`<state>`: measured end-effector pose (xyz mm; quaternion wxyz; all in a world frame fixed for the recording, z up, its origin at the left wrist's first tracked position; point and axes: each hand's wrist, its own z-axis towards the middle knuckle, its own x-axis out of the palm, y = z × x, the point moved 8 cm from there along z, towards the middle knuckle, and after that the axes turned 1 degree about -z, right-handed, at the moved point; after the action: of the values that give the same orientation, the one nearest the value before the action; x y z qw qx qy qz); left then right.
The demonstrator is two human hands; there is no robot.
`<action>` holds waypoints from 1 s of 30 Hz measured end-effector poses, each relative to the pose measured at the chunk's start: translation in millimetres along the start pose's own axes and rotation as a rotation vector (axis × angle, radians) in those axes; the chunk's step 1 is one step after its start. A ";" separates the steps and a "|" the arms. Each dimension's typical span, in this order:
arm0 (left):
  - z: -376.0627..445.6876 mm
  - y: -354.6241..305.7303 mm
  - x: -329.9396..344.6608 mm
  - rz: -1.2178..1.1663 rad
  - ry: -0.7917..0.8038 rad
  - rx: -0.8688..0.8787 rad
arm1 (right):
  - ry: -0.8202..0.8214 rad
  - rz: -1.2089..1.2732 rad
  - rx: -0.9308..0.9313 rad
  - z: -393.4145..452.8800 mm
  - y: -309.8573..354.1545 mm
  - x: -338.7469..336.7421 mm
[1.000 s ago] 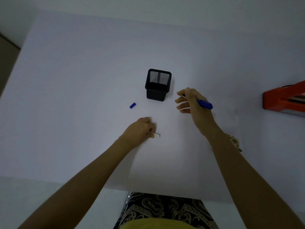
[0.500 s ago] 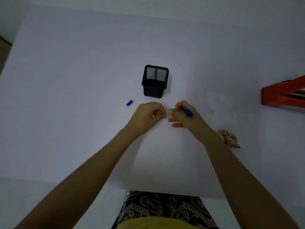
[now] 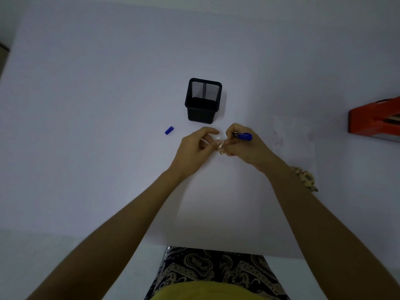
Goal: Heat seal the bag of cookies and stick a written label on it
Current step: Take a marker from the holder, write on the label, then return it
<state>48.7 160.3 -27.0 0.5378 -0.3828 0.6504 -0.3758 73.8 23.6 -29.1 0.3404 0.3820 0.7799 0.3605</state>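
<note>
My left hand [image 3: 195, 148] and my right hand [image 3: 244, 146] meet in front of the black mesh pen holder [image 3: 203, 100]. Between their fingertips they pinch a small white label [image 3: 219, 143], mostly hidden by fingers. The right hand also grips a blue pen [image 3: 244, 135], which points right. The pen's blue cap [image 3: 169, 130] lies on the table to the left of my hands. A clear bag [image 3: 292, 137] lies flat to the right, with cookies [image 3: 306, 178] showing at its near end behind my right forearm.
An orange heat sealer [image 3: 374, 120] sits at the right edge of the white table [image 3: 86, 105]. The table's near edge runs just above my lap.
My left hand lifted the label off the table and moved up and right. My right hand came in with the pen, and both hands now hold the label together.
</note>
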 end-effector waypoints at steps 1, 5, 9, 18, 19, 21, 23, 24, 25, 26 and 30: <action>1.0 0.3 1.0 0.008 0.006 0.001 | 0.010 -0.038 -0.004 1.8 2.1 0.3; 0.8 2.7 2.9 0.012 -0.033 -0.005 | -0.028 -0.131 -0.022 8.2 6.9 -1.6; 1.2 8.1 6.8 0.069 -0.057 0.025 | -0.110 -0.128 0.023 10.5 -5.2 -0.3; 23.7 12.7 18.4 0.307 0.162 0.079 | -0.247 -0.324 -0.186 16.8 -8.3 -3.2; 24.6 14.2 18.5 0.295 0.140 0.071 | -0.262 -0.328 -0.170 18.4 -11.6 -3.2; 24.8 17.9 16.7 0.232 0.072 0.033 | -0.269 -0.271 -0.128 20.0 -19.7 0.1; 23.1 20.3 17.4 0.210 0.016 0.025 | -0.298 -0.192 -0.107 18.2 -25.8 4.8; 21.5 20.7 19.2 0.228 -0.013 0.041 | -0.341 -0.166 -0.106 17.2 -28.2 5.4; 18.8 20.4 22.0 0.263 -0.041 0.071 | -0.394 -0.140 -0.106 15.1 -30.6 5.3; 14.1 18.5 25.3 0.315 -0.060 0.113 | -0.446 -0.112 -0.107 11.4 -32.0 5.5; -2.3 21.8 41.3 0.491 -0.101 0.198 | -0.563 -0.131 -0.101 7.8 -36.4 11.4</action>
<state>39.1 132.5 -63.3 0.6794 -0.1772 0.6563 -0.2762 61.9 19.3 -66.0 0.5847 0.3985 0.6587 0.2558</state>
